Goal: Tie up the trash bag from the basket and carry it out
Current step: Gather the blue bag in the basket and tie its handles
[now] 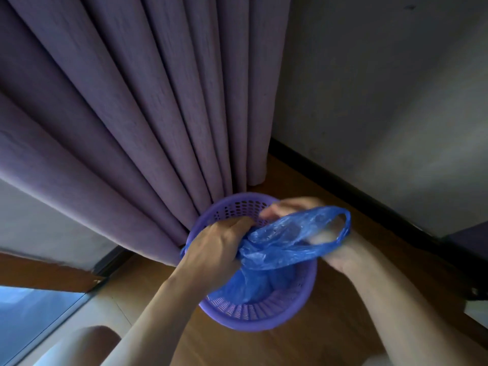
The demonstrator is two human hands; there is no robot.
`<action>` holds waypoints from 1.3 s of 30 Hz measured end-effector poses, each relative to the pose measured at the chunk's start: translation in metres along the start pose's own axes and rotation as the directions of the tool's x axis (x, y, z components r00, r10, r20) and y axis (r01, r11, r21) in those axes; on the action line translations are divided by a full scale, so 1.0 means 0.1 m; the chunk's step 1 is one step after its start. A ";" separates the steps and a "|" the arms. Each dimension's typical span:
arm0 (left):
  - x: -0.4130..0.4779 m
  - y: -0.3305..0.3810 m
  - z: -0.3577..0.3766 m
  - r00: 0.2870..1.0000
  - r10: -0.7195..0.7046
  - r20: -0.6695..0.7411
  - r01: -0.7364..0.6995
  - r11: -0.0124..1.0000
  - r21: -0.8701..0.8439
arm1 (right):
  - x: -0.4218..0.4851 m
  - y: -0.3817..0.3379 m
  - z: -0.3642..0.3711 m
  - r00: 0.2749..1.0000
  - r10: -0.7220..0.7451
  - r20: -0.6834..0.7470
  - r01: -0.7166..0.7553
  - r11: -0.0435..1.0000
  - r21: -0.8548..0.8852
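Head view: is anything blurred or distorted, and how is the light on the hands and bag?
Head view: dim, flat room light with no glare; the right hand is smeared by motion blur behind the blue trash bag, the left hand fairly sharp; wide-angle distortion fans the purple curtain and bends the wall's baseboard; the purple basket reads clearly.

The trash bag (280,244) is bright blue and a bit see-through. The basket (253,317) is purple — with rows of little holes all around. The curtain (132,101) is a soft purple. The floor (330,334) is brown wood — the wall (383,88) is grey-white.
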State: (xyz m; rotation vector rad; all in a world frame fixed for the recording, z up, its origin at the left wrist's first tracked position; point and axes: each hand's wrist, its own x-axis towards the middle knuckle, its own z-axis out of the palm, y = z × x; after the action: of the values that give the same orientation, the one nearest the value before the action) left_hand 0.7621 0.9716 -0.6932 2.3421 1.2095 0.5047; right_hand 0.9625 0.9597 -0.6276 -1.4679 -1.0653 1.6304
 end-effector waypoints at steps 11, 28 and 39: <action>0.12 0.05 0.19 0.942 -0.261 0.213 0.247 0.965 0.088 | -0.22 -0.14 0.25 0.964 -0.110 0.243 0.243 -0.014 -0.970; 0.15 -0.01 0.04 0.970 -0.113 0.216 0.167 0.953 -0.253 | 0.15 0.12 -0.05 0.971 0.051 0.235 0.070 0.875 -0.479; 0.09 -0.05 0.09 0.905 -0.252 0.342 0.291 0.954 -0.069 | 0.16 0.16 0.02 0.945 0.134 0.297 -0.014 0.928 -0.373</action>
State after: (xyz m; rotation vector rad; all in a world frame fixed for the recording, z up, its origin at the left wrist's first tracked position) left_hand 0.7686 0.9790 -0.7026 2.0113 1.2760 0.0795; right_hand 0.9591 0.9666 -0.6490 -1.5217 -1.5849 1.8380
